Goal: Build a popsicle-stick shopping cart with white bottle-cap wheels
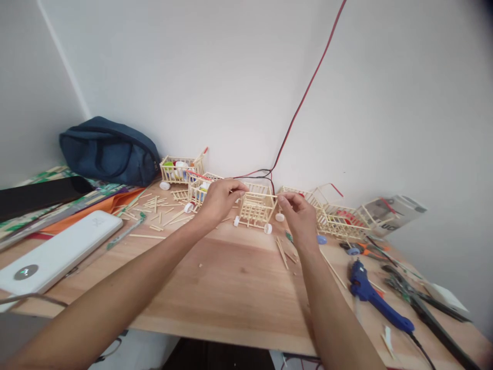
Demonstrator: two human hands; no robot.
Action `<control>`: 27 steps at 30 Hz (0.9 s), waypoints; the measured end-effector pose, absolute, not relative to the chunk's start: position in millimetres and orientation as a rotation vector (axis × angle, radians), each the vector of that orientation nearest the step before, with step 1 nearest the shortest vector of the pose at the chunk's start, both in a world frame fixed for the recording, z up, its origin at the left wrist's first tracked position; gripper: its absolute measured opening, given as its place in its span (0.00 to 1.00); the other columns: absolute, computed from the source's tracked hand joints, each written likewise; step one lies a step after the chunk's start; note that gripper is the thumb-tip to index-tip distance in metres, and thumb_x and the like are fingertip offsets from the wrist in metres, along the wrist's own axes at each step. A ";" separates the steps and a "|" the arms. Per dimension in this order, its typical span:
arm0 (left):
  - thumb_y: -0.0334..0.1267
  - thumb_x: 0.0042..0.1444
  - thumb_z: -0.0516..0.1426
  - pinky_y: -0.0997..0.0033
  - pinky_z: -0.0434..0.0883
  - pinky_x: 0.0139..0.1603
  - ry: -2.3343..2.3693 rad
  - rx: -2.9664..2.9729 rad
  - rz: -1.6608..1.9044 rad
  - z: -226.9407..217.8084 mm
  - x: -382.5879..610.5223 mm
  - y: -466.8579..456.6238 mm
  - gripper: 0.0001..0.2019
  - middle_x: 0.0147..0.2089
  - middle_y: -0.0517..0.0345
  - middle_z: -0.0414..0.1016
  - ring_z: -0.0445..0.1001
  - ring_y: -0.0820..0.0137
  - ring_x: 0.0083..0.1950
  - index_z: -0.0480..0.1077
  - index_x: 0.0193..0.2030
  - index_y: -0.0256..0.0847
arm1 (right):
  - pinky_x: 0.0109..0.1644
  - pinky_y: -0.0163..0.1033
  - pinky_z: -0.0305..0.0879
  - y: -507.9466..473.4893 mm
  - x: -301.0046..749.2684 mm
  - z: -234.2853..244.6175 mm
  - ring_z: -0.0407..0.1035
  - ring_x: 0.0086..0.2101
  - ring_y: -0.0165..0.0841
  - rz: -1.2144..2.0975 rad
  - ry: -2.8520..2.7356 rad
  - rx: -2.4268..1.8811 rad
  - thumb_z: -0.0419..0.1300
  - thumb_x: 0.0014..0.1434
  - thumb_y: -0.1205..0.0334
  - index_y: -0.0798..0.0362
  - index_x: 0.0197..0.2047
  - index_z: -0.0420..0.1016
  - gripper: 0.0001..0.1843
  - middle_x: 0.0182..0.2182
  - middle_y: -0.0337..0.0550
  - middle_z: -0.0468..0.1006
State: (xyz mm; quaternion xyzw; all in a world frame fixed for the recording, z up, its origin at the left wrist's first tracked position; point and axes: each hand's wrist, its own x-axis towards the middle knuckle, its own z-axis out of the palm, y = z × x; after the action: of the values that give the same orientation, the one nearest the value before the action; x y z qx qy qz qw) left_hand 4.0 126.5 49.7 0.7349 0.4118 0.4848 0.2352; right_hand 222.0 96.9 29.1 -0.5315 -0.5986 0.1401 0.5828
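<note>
A small cart built of thin wooden sticks (256,209) stands on white wheels in the middle of the wooden table (231,288). My left hand (220,198) is closed in a pinch on the cart's upper left rim. My right hand (297,216) pinches the upper right corner of the same cart. Loose sticks (283,253) lie on the table just in front of my right hand.
Several finished stick carts (179,169) (339,218) line the wall. A blue bag (110,151) and a white power bank (57,252) lie at left. A blue glue gun (375,298), pliers and scissors lie at right. Scattered sticks (154,205) cover the left of the table. A red-black cable (304,97) hangs down the wall.
</note>
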 end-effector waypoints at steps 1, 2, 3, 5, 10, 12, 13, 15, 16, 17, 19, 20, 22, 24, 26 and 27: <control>0.29 0.55 0.57 0.67 0.72 0.49 1.136 2.009 1.324 49.6 4.0 126.5 0.09 0.39 0.57 0.83 0.79 0.66 0.42 0.80 0.36 0.40 | 0.39 0.37 0.63 97.6 222.7 27.6 0.70 0.34 0.33 0.345 -1.385 -1.234 0.62 0.56 0.49 0.53 0.36 0.79 0.15 0.33 0.42 0.80; 0.29 0.55 0.57 0.66 0.72 0.49 1.141 2.001 1.318 49.5 4.2 126.4 0.09 0.39 0.56 0.83 0.79 0.66 0.43 0.80 0.36 0.40 | 0.39 0.37 0.63 98.1 223.3 26.3 0.70 0.34 0.32 0.358 -1.374 -1.233 0.62 0.56 0.49 0.53 0.36 0.79 0.15 0.33 0.41 0.80; 0.29 0.55 0.58 0.66 0.72 0.49 1.143 1.992 1.313 49.5 4.4 126.1 0.09 0.40 0.56 0.83 0.79 0.66 0.43 0.80 0.36 0.40 | 0.39 0.37 0.63 98.3 223.8 25.1 0.70 0.33 0.32 0.366 -1.365 -1.235 0.63 0.56 0.49 0.53 0.36 0.79 0.15 0.32 0.41 0.80; 0.29 0.56 0.57 0.67 0.72 0.49 1.147 1.970 1.314 49.5 4.9 125.1 0.09 0.40 0.55 0.83 0.79 0.66 0.43 0.80 0.38 0.39 | 0.39 0.37 0.63 98.1 224.0 23.3 0.69 0.32 0.31 0.371 -1.351 -1.232 0.63 0.56 0.49 0.53 0.36 0.79 0.15 0.31 0.40 0.79; 0.28 0.55 0.58 0.68 0.72 0.47 1.151 1.932 1.346 48.7 6.3 121.7 0.09 0.40 0.57 0.83 0.79 0.68 0.41 0.79 0.39 0.39 | 0.40 0.38 0.65 95.7 221.3 22.7 0.69 0.32 0.31 0.416 -1.330 -1.195 0.62 0.56 0.48 0.53 0.36 0.77 0.16 0.31 0.40 0.78; 0.28 0.53 0.59 0.69 0.73 0.47 1.146 1.925 1.372 47.8 6.8 119.7 0.08 0.40 0.57 0.83 0.79 0.68 0.40 0.79 0.38 0.39 | 0.40 0.38 0.65 94.9 220.6 23.1 0.70 0.32 0.32 0.420 -1.317 -1.190 0.63 0.56 0.48 0.53 0.35 0.77 0.16 0.31 0.41 0.78; 0.28 0.53 0.59 0.69 0.73 0.47 1.146 1.925 1.385 47.3 7.0 118.5 0.08 0.40 0.58 0.83 0.79 0.68 0.40 0.79 0.38 0.39 | 0.40 0.38 0.65 94.5 220.4 23.3 0.70 0.32 0.32 0.421 -1.308 -1.185 0.63 0.56 0.48 0.53 0.35 0.77 0.16 0.31 0.40 0.78; 0.28 0.53 0.59 0.69 0.73 0.47 1.152 1.932 1.398 46.6 7.4 115.7 0.08 0.40 0.58 0.83 0.79 0.69 0.40 0.79 0.38 0.39 | 0.41 0.38 0.65 93.7 220.2 23.3 0.70 0.33 0.32 0.424 -1.293 -1.170 0.63 0.56 0.49 0.53 0.35 0.76 0.15 0.31 0.40 0.78; 0.27 0.53 0.59 0.69 0.73 0.47 1.156 1.936 1.398 46.4 7.5 114.2 0.08 0.40 0.58 0.83 0.79 0.69 0.40 0.79 0.37 0.39 | 0.42 0.38 0.65 93.3 220.1 23.2 0.70 0.33 0.32 0.424 -1.289 -1.163 0.63 0.56 0.49 0.53 0.35 0.76 0.14 0.31 0.40 0.78; 0.27 0.53 0.59 0.70 0.73 0.47 1.160 1.937 1.394 46.4 7.8 112.9 0.08 0.40 0.58 0.83 0.79 0.69 0.40 0.79 0.38 0.39 | 0.42 0.39 0.65 92.8 220.0 23.0 0.70 0.33 0.32 0.424 -1.290 -1.159 0.63 0.56 0.50 0.53 0.35 0.76 0.14 0.31 0.41 0.78; 0.27 0.53 0.60 0.71 0.73 0.46 1.171 1.932 1.391 46.4 8.5 111.0 0.08 0.39 0.58 0.84 0.79 0.70 0.39 0.79 0.38 0.39 | 0.42 0.38 0.64 92.1 219.9 22.4 0.70 0.34 0.32 0.427 -1.296 -1.155 0.62 0.56 0.50 0.53 0.35 0.76 0.14 0.31 0.40 0.78; 0.28 0.52 0.61 0.71 0.73 0.45 1.172 1.927 1.395 46.4 9.1 110.5 0.08 0.39 0.58 0.84 0.79 0.70 0.39 0.80 0.37 0.39 | 0.42 0.38 0.64 91.8 219.9 22.1 0.69 0.33 0.32 0.429 -1.299 -1.152 0.62 0.56 0.50 0.53 0.35 0.76 0.13 0.31 0.40 0.78; 0.28 0.52 0.61 0.72 0.73 0.45 1.164 1.910 1.412 45.8 10.4 110.7 0.07 0.38 0.59 0.84 0.79 0.70 0.39 0.80 0.37 0.39 | 0.41 0.38 0.63 91.7 220.5 21.5 0.69 0.33 0.32 0.436 -1.300 -1.148 0.62 0.56 0.50 0.52 0.35 0.76 0.13 0.31 0.39 0.77; 0.28 0.53 0.61 0.72 0.72 0.45 1.145 1.881 1.432 44.2 11.8 112.0 0.07 0.38 0.60 0.84 0.79 0.69 0.39 0.80 0.35 0.40 | 0.41 0.37 0.62 91.9 221.7 21.0 0.69 0.33 0.31 0.440 -1.301 -1.148 0.63 0.56 0.51 0.52 0.35 0.76 0.12 0.31 0.38 0.77; 0.30 0.53 0.61 0.71 0.72 0.44 1.130 1.856 1.451 41.7 12.9 114.2 0.06 0.37 0.61 0.84 0.79 0.68 0.39 0.80 0.34 0.41 | 0.40 0.37 0.62 92.1 223.1 20.6 0.69 0.33 0.31 0.445 -1.314 -1.144 0.62 0.57 0.51 0.52 0.35 0.76 0.12 0.30 0.38 0.76; 0.30 0.53 0.61 0.71 0.72 0.43 1.125 1.848 1.458 40.5 13.2 115.4 0.05 0.36 0.61 0.84 0.79 0.68 0.39 0.80 0.34 0.41 | 0.40 0.37 0.62 92.1 223.6 20.6 0.68 0.33 0.31 0.446 -1.323 -1.138 0.62 0.58 0.51 0.52 0.35 0.76 0.12 0.30 0.37 0.76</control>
State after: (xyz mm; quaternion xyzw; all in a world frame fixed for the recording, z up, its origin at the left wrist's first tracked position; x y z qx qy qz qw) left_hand 13.2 115.4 40.5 0.6833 0.4159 0.5392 0.2634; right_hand 223.6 92.1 20.6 -0.4951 -0.5758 0.1942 0.6210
